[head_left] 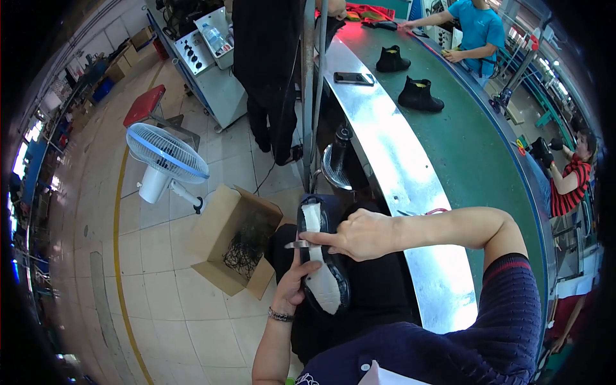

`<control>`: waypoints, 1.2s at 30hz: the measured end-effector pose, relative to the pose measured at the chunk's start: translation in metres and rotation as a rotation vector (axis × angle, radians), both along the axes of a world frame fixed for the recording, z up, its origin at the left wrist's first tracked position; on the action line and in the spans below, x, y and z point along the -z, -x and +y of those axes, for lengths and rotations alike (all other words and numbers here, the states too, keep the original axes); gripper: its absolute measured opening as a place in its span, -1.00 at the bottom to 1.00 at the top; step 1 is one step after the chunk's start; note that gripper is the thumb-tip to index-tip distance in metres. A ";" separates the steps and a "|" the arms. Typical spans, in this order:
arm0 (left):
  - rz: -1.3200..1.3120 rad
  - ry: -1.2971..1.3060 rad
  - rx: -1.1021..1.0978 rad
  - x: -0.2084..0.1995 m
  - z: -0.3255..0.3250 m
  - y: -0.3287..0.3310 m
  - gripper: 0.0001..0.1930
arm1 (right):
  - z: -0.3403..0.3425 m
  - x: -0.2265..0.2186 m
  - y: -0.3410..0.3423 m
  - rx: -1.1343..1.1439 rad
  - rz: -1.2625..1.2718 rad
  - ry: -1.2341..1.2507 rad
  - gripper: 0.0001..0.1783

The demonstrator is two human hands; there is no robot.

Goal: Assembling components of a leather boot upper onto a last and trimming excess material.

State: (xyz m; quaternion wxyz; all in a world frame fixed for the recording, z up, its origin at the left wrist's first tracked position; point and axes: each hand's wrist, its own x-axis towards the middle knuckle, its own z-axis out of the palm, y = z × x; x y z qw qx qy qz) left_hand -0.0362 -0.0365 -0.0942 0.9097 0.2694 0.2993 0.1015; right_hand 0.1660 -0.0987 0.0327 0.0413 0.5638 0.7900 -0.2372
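Note:
A dark shoe (330, 282) rests sole-up above my lap, its bottom covered by a whitish layer with a glossy black edge around it. My left hand (295, 282) grips the shoe from the left side, with the thumb lying on the pale bottom. My right hand (362, 235) reaches in from the right, its index finger stretched across the narrow middle of the shoe and the other fingers curled. At that fingertip a small shiny silver strip (297, 244) crosses the shoe. What the curled fingers hold, if anything, is hidden.
An open cardboard box (215, 247) with dark stringy scraps stands left of my legs, near a white fan (165, 154). A metal-edged green conveyor (449, 144) carries black boots (420, 95) and a phone (353, 78). Upright metal poles (309, 96) rise ahead. Several people work nearby.

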 end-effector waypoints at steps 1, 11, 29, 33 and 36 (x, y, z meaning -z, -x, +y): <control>-0.017 0.026 0.014 0.002 0.001 0.001 -0.12 | -0.002 -0.006 0.004 0.034 0.096 -0.057 -0.30; 0.000 0.002 -0.018 0.007 -0.003 0.002 -0.17 | -0.002 0.001 0.009 0.126 0.266 -0.177 -0.33; -0.316 0.274 -0.205 0.026 -0.041 0.012 -0.34 | -0.035 -0.022 0.008 -0.042 -0.078 0.087 -0.33; -0.317 0.254 -0.193 0.020 -0.053 0.006 -0.35 | -0.052 -0.011 0.037 -0.202 -0.381 -0.245 -0.27; -0.352 0.168 -0.206 0.016 -0.050 0.006 -0.33 | -0.040 -0.017 0.032 -0.129 -0.298 0.101 -0.25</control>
